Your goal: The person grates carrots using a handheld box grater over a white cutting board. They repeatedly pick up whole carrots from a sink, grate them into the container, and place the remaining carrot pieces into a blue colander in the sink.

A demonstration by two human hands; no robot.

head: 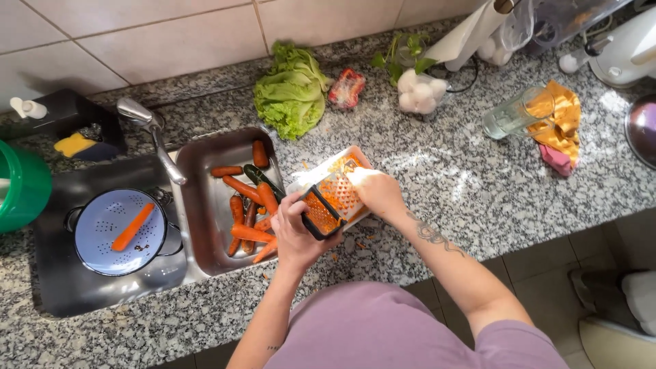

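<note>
My left hand point(295, 232) grips the black handle of a metal box grater point(326, 202) that leans over a white tray point(354, 159) on the granite counter. My right hand point(377, 193) presses against the grater's face, fingers closed; what it holds is hidden under the hand and the bright sunlight. Orange shreds cover the grater and lie in the tray. Just to the left, several whole carrots point(247, 205) lie in the small steel sink point(205, 225) with a dark peeler point(262, 179) among them.
A blue colander point(102, 236) holding one peeled carrot point(132, 226) sits in the left basin below the tap point(152, 133). Lettuce point(292, 92), a red packet point(346, 89), bagged eggs point(421, 93), a glass point(514, 113), an orange cloth point(562, 121) and a green bowl point(22, 184) stand around.
</note>
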